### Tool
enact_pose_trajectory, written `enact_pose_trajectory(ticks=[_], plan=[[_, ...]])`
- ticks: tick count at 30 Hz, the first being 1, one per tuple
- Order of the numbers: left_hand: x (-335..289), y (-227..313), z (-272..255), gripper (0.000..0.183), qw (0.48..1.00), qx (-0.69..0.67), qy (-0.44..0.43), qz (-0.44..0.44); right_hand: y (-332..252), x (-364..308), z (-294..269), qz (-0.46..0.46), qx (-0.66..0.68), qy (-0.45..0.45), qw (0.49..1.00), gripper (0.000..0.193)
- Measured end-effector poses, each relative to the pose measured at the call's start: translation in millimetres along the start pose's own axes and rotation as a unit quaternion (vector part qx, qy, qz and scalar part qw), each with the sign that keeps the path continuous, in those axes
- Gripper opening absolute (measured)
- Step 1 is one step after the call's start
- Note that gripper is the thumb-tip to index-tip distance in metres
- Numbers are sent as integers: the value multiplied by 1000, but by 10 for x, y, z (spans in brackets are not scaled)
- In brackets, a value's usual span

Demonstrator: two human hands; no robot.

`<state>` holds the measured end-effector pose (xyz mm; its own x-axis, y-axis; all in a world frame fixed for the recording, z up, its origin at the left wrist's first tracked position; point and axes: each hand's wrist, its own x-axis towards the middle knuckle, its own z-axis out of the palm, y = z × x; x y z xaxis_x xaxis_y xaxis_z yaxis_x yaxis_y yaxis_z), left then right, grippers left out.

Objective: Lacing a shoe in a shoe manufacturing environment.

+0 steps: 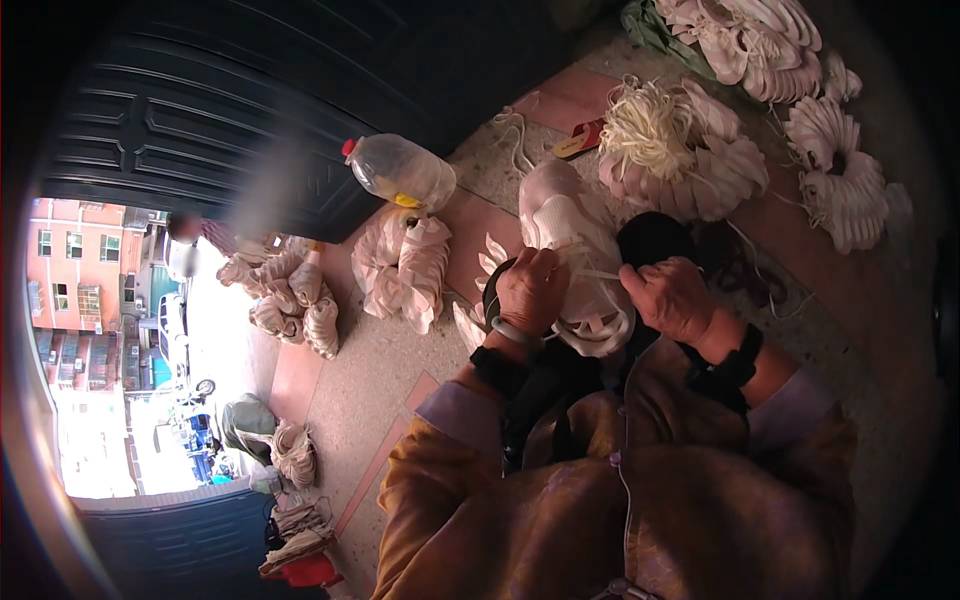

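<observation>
In front of me lies a pale pinkish-white shoe upper [562,215], its toe pointing away and its opening close to my lap. A thin white shoelace [600,273] stretches across it between my two hands. At the upper's left edge, my left hand [531,290] is closed, with its fingertips hidden against the lace. My right hand [668,296] is closed in a pinch on the lace's other end, just right of the upper. More pale pieces [470,325] show partly behind my left hand.
A bunch of cream laces [650,125] lies on stacked uppers [715,180] beyond my right hand. Further bundles [840,170] sit at the far right. Left stand a clear plastic bottle [402,170] with a red cap and another bundle [400,265]. An open doorway is further left.
</observation>
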<state>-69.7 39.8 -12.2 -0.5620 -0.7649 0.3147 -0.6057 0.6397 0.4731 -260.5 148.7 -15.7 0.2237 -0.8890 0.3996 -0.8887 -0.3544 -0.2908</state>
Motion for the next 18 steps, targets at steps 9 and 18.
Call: enact_pose_trajectory(ticks=[9,18], plan=[[57,7,9,10,987,157,6,34,22,28,-26,-4,-10,33,999,17],[-207,-57,-62,18,998,-3,-19,-55,267,-181,-186,10,-63,120,991,17]])
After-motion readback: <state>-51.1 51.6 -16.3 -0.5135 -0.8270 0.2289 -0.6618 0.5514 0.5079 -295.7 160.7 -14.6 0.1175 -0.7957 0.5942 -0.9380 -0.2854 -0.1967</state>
